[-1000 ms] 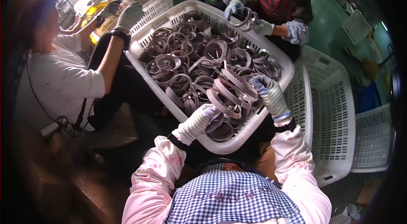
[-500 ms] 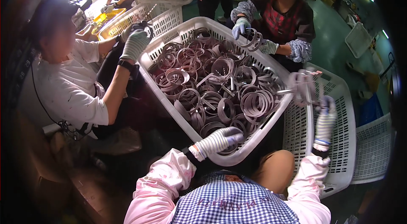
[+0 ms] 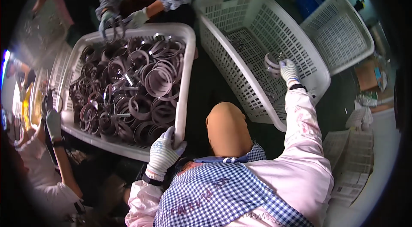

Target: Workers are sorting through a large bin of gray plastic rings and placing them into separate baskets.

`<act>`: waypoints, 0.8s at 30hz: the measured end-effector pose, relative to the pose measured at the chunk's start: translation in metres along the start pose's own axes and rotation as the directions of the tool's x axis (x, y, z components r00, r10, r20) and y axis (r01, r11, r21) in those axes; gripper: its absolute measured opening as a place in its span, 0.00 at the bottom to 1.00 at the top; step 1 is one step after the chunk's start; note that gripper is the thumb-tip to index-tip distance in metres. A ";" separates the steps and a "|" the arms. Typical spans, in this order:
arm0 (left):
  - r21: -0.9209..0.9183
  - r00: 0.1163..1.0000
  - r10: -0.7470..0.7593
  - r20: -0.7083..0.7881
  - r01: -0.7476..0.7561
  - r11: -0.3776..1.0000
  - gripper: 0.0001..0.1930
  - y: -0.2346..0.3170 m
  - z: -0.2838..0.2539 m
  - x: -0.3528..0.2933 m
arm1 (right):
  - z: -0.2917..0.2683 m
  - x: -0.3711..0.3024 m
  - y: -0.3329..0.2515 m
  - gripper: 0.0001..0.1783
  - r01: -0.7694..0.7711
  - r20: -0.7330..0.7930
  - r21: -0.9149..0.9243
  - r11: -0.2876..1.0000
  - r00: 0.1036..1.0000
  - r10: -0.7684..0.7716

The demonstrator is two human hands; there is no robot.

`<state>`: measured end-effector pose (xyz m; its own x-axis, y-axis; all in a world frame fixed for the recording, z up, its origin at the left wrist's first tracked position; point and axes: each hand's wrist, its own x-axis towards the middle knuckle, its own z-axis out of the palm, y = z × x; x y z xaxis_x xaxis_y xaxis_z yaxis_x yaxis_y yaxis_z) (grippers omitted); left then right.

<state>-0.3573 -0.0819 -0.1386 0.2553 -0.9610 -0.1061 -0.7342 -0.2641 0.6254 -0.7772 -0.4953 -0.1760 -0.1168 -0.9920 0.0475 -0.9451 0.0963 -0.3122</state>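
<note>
Rings fill the left crate: flat grey-brown bands, loose and tangled, some nested, with shiny strips among them. At the far left, a co-worker's glove is just beside that crate; what it holds, if anything, is too dim to tell. At the crate's far rim, a second co-worker's gloves hold what look like a couple of rings. Judged by this heap, the bulk is left to handle.

The left hand carries no ring; it appears to grasp the left crate's near right corner, fingers on the inner side of the rim, thumb outside.

Next, across a strip of dark floor, stands the right crate, its slatted bottom mostly bare. Small grey shapes down there may be rings, but are too faint to count, so little seems done on this side. Over its opening, the right hand seems to pinch the held rings at its fingertips; their number, and whether the hold is loosening, I cannot tell.

Farthest right is another crate, with no rings visible in it.
</note>
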 end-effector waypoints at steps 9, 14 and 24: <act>-0.030 0.998 -0.064 0.017 0.065 0.997 0.30 0.016 -0.005 -0.007 | 0.128 -0.035 0.036 0.28 0.122 0.410 -0.187 0.975 0.912 -0.036; -0.038 0.993 -0.030 0.111 0.034 0.999 0.34 0.013 -0.001 0.004 | 0.147 -0.023 0.099 0.29 0.273 0.602 -0.130 0.953 0.785 -0.143; -0.049 0.989 -0.066 0.130 0.073 0.996 0.37 -0.006 -0.013 -0.008 | -0.008 -0.088 -0.229 0.16 0.552 -0.026 0.578 0.601 0.749 -0.662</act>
<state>-0.3471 -0.0716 -0.1310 0.2190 -0.9439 -0.2470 -0.6819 -0.3292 0.6532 -0.5529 -0.4296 -0.1014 0.5305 -0.8044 0.2673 -0.4560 -0.5366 -0.7100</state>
